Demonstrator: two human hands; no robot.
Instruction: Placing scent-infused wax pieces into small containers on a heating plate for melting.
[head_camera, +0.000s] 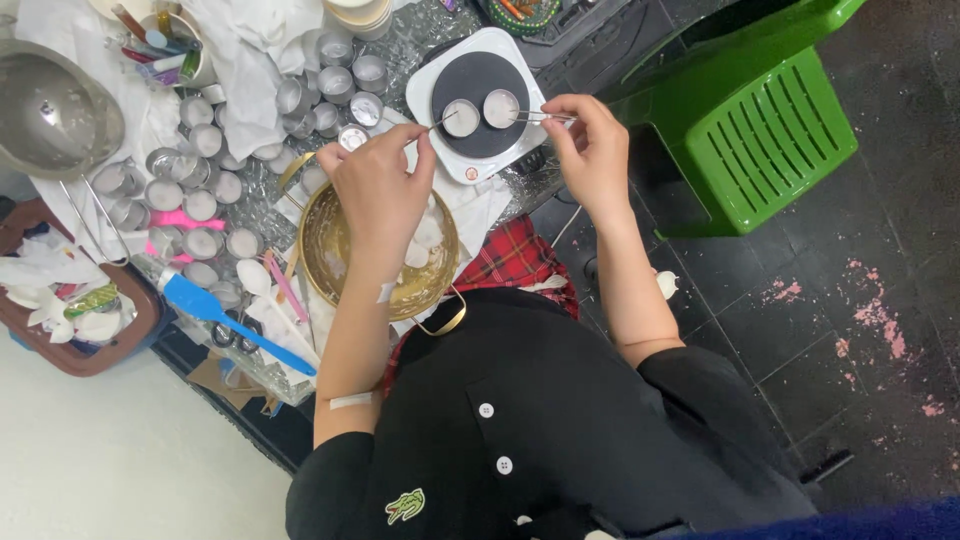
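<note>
- The left hand (378, 190) pinches a thin metal stick that reaches to a small tin cup (460, 117).
- The right hand (590, 145) pinches thin tweezers (540, 117) that touch a second small tin cup (501, 108).
- Both cups sit side by side on the round black top of a white hot plate (440, 75).
- A gold bowl (330, 250) with white lumps sits under the left hand.
- A blue spatula (225, 315) lies on the worktop (420, 35) near many more small tins.
</note>
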